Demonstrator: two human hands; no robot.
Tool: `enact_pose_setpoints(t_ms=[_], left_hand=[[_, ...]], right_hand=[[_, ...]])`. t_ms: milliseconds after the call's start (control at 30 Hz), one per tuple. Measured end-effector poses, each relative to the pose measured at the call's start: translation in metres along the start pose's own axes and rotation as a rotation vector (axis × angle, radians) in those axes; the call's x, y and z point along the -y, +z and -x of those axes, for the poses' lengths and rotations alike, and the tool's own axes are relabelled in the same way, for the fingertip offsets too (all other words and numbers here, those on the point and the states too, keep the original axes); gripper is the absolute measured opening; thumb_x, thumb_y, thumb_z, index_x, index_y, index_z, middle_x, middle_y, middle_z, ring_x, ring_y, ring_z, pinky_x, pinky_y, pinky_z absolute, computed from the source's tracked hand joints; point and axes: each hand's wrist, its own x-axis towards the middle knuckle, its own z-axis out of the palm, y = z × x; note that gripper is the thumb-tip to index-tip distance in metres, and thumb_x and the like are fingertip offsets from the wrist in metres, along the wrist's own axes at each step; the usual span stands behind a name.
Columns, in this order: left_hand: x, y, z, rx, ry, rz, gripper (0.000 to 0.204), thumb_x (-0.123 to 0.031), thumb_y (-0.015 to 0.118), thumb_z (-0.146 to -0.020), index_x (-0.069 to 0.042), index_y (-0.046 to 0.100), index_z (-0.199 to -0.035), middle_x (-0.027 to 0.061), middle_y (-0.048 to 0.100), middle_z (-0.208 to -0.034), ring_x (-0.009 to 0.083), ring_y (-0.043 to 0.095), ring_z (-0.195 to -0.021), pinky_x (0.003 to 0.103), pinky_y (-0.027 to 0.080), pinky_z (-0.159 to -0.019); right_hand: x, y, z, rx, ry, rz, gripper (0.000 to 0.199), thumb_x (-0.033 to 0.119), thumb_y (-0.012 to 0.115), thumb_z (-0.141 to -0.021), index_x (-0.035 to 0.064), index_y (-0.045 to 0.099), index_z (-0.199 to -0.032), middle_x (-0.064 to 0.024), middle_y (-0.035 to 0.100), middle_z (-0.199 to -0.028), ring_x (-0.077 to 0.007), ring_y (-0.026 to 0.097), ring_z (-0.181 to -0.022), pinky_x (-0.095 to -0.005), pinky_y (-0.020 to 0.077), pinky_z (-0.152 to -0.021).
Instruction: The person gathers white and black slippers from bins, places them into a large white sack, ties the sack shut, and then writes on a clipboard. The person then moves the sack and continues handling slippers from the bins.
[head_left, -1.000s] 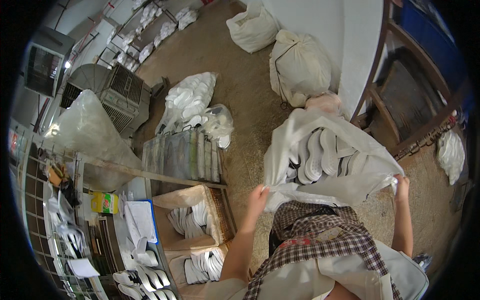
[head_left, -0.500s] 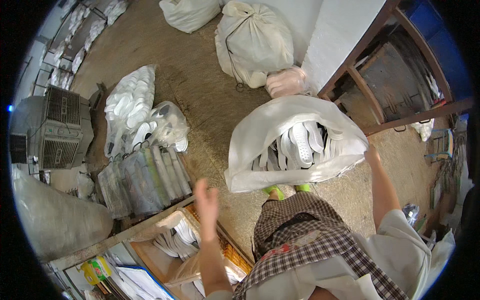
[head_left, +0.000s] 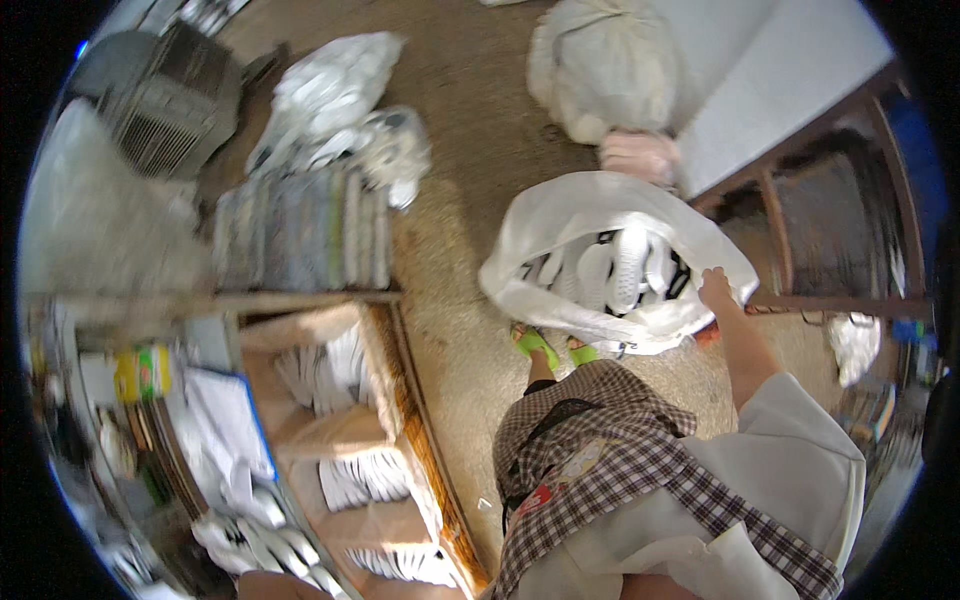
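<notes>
In front of the person's green slippers [head_left: 535, 345], a white sack [head_left: 600, 192] gapes wide over the floor [head_left: 450, 330], with white shoe soles [head_left: 628, 268] crowded inside. At its right side the right hand [head_left: 716, 288] grips the rim, the fingers pinching a fold of it. Only a bit of the left arm [head_left: 275, 587] shows at the lower edge; the hand is out of sight, so I cannot tell how its fingers stand. To the left, lined baskets [head_left: 350, 432] hold more soles. Beyond the sack lies a pink bundle [head_left: 640, 157].
</notes>
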Motion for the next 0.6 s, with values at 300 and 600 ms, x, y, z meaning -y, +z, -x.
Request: enact_pose_setpoints(t_ms=[300,600], left_hand=[[-0.153,-0.056,-0.012,-0.047,-0.039,-0.336,0.038,-0.033,0.046,-0.092,-0.004,0.054,-0.115,0.0107,0.056,-0.114,0.0234,0.056,-0.099,0.038,0.044,-0.090],[-0.253,-0.075,-0.041,-0.089,-0.034,-0.566,0.034,-0.031,0.047,-0.092,-0.004,0.056,-0.111,0.0091,0.058,-0.111,0.0218,0.057,-0.097,0.036,0.044,-0.088]], right_hand=[[0.236,-0.037,0.075,0.064,-0.916,-0.518,0.024,0.009,0.063,-0.076,0.0052,0.061,-0.100,-0.0164,0.054,-0.105,-0.0308,0.057,-0.091,-0.0363,0.0474,-0.082],[0.422,-0.261,0.290,0.167,-1.543,-1.206,0.019,0.004,0.055,-0.090,0.0020,0.057,-0.108,-0.0035,0.053,-0.110,-0.0116,0.050,-0.101,-0.0251,0.0402,-0.088]])
